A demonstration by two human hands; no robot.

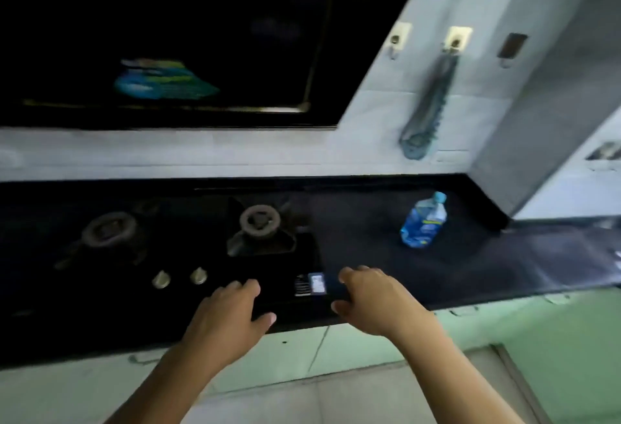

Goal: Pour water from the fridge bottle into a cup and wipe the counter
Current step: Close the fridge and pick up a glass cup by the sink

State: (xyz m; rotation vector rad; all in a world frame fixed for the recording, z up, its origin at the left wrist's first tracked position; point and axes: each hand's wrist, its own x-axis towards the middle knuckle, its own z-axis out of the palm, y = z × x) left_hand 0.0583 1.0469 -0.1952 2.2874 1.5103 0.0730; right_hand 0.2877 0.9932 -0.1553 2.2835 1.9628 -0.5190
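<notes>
Two bare forearms reaching in from the bottom edge, palms down. Left hand [232,312] loosely open, fingers curled over the front edge of the tabletop [470,269], holding nothing. Right hand [373,299] likewise empty and half-curled, hovering at the same edge beside a small label [311,284] on the stove [188,255]. Further out, well apart from both hands, toward the back right corner: the blue-capped bottle [424,220], standing and seemingly leaning, though blur may account for that. Probably thin plastic, light to moderate with water inside, likely to dent under a hard squeeze and perhaps slick if cold. Best taken around the middle of the body. Hanging on a wall hook above: a cloth [425,114], soft and limp. No cup visible.
</notes>
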